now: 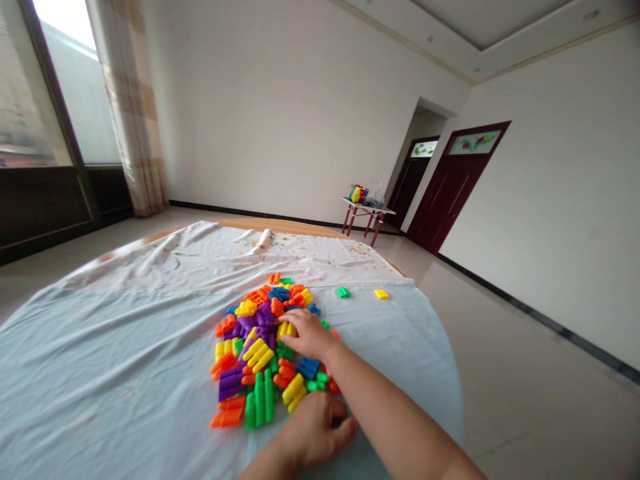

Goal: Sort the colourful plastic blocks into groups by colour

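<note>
While straddling yellow block (285, 330) with slightly parted fingers of right hand (310, 335), can't tell if gripping. Looks light, stiff, slightly slick; best pinched across sides. With left hand (316, 428) loosely curled, can't see anything held.

The person's right forearm (395, 403) slants in bare from the lower right, its right grip (309, 333) reaching farther forward, palm down, fingers and thumb pointing left; whether they pinch is unclear. Nearer the body, the left grip (320, 427) curls into a loose fist, knuckles up, its left wrist (283, 453) rising from the bottom edge.
</note>
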### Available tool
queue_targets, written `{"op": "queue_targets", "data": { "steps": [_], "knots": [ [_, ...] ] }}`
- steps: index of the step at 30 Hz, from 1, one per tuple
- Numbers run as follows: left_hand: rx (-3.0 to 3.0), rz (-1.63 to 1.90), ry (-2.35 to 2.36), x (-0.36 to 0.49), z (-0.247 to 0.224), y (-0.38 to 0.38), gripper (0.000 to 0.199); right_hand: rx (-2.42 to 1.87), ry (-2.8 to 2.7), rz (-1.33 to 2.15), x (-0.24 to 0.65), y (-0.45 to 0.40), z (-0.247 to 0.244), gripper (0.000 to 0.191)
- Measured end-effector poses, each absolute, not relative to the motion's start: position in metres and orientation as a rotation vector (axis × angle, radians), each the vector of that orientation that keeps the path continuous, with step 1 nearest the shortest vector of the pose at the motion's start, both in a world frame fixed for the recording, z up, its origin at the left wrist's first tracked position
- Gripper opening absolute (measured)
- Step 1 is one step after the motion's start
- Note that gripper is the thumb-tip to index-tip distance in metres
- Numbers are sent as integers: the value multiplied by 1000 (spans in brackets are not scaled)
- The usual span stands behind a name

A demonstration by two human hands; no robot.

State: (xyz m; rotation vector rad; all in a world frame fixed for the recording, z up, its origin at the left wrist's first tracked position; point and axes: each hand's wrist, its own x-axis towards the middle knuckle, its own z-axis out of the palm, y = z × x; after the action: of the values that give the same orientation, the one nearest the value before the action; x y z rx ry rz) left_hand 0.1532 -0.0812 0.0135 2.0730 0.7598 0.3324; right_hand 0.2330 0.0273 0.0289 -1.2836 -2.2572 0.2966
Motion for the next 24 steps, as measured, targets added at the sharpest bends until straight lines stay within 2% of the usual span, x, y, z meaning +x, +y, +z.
{"op": "queue_targets", "data": {
  "steps": [5,9,14,19,24],
  "knots": [
    [2056,332,753,153,10,-80,33,-1239,-2301,308,236,26,19,30],
    [2065,288,815,154,9,-78,33,-1190,-2210,297,259,18,26,43],
    [2098,243,811,155,5,-74,36,-1396,-2116,221,308,16,30,51],
    [2064,225,797,154,-3,-73,40,-1574,-2122,220,346,20,7,49],
    [2053,216,804,153,-2,-73,44,-1507,-2091,332,362,21,-7,51]
  ]
}}
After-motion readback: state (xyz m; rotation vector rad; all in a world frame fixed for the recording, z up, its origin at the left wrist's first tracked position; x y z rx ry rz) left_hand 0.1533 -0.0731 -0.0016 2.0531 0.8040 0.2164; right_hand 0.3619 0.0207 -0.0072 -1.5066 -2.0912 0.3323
